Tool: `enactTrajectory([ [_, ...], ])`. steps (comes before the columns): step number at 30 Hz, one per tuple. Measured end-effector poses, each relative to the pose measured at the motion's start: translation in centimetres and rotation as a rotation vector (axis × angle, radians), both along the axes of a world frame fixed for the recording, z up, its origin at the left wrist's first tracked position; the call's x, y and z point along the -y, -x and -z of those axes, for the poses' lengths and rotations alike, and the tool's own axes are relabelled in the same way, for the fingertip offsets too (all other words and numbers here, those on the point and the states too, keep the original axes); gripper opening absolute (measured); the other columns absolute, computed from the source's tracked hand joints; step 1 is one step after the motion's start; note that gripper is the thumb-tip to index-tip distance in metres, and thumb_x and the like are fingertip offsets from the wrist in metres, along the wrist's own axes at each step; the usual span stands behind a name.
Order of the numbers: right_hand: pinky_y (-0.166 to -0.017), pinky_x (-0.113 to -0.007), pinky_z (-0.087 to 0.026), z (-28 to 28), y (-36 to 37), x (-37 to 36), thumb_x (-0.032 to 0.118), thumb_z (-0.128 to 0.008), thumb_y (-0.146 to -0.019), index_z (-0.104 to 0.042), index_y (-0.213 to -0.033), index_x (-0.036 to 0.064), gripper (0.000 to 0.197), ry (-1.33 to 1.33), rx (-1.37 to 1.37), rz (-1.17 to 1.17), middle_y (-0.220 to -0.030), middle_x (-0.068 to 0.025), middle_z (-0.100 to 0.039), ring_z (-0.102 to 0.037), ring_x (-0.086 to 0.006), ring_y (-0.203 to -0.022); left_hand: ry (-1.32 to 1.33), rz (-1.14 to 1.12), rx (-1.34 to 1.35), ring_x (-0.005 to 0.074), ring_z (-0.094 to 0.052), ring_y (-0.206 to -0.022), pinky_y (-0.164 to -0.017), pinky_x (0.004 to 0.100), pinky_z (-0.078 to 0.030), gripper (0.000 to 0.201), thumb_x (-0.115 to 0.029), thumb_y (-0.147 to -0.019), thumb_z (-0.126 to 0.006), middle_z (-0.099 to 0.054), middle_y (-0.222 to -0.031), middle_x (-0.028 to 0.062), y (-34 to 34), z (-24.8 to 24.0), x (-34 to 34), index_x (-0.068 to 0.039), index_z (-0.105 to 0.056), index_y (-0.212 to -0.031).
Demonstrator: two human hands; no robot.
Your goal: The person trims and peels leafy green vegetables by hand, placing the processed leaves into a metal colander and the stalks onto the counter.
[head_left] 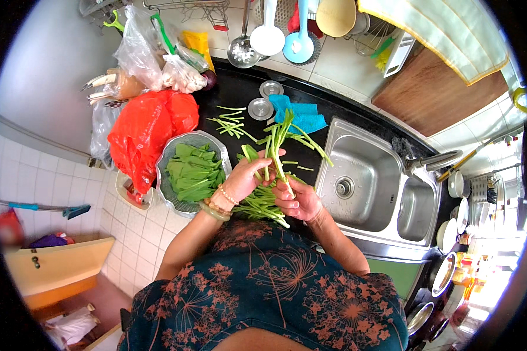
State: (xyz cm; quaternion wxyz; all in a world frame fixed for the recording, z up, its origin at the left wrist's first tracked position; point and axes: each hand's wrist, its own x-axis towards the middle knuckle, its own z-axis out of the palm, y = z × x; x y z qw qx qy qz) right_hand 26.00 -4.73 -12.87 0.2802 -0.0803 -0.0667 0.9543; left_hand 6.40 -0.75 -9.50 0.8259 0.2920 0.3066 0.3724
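My left hand [247,176] and my right hand [297,200] both grip a bunch of long green vegetable stalks [277,140] that stands upright over the black counter [240,88]. Beads circle my left wrist. A pile of more green stalks [260,205] lies on the counter under my hands. A metal colander [168,153] with picked green leaves [193,172] stands just left of my left hand. Cut stem pieces [231,123] lie scattered farther back.
A steel double sink [369,175] sits to the right, with a tap [433,161]. A red plastic bag [143,131] and clear bags [137,52] crowd the left back. A blue cloth [301,114], two metal lids [260,108], hanging ladles [267,38] and a wooden board [433,93] lie behind.
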Motion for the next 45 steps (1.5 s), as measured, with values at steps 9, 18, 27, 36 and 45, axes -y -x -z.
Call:
enactTrajectory([
  [9, -0.067, -0.026, -0.048, -0.2, 1.3, -1.5, 0.023, -0.051, -0.101, -0.058, -0.099, 0.0001, 0.024, -0.891, 1.227, 0.279, -0.079, -0.0024, -0.059, -0.055, -0.0100, -0.072, -0.463, -0.224, -0.624, 0.0027, -0.048, -0.055, -0.047, 0.0208, -0.035, 0.017, -0.020, -0.087, -0.072, -0.057, -0.065, -0.0048, -0.4, 2.1, 0.2, -0.004, -0.066, -0.085],
  [18, -0.053, -0.025, -0.038, 0.9, 3.4, -0.6, 0.023, -0.050, -0.101, -0.058, -0.092, 0.0037, 0.022, -0.648, 1.119, 0.572, -0.067, 0.0019, -0.053, -0.045, -0.0085, -0.057, -0.183, -0.295, -0.452, 0.0037, -0.049, -0.058, -0.049, 0.0196, -0.036, 0.018, -0.023, -0.089, -0.070, -0.058, -0.069, -0.0038, -1.5, 2.6, 1.1, -0.006, -0.065, -0.090],
  [27, -0.061, -0.028, -0.041, -0.7, 0.4, -1.3, 0.024, -0.053, -0.100, -0.058, -0.113, 0.0056, 0.023, -0.366, 0.540, 0.444, -0.078, 0.0014, -0.055, -0.046, -0.0108, -0.064, 0.137, -0.372, 0.012, 0.0106, -0.059, -0.070, -0.055, 0.0228, -0.043, 0.014, -0.019, -0.092, -0.063, -0.066, -0.087, 0.0052, 0.9, 3.9, 0.3, -0.006, -0.062, -0.096],
  [36, -0.063, -0.034, -0.049, -2.4, 1.8, -0.8, 0.006, -0.067, -0.085, -0.064, -0.109, -0.0008, 0.026, -1.257, 1.605, 0.708, -0.089, -0.0155, -0.064, -0.064, -0.0261, -0.073, -0.245, -0.293, -0.457, 0.0050, -0.051, -0.059, -0.050, 0.0186, -0.038, 0.017, -0.016, -0.089, -0.068, -0.060, -0.076, -0.0001, -1.8, 0.8, 0.9, -0.003, -0.062, -0.098],
  [45, -0.049, -0.022, -0.040, 0.2, 1.8, -0.9, 0.018, -0.059, -0.096, -0.058, -0.099, 0.0039, 0.015, -0.548, 1.033, 0.411, -0.078, -0.0012, -0.058, -0.051, -0.0068, -0.060, -0.222, -0.281, -0.596, 0.0051, -0.049, -0.052, -0.046, 0.0196, -0.037, 0.018, -0.019, -0.086, -0.073, -0.059, -0.066, -0.0013, -1.3, 1.8, 0.8, -0.003, -0.065, -0.088],
])
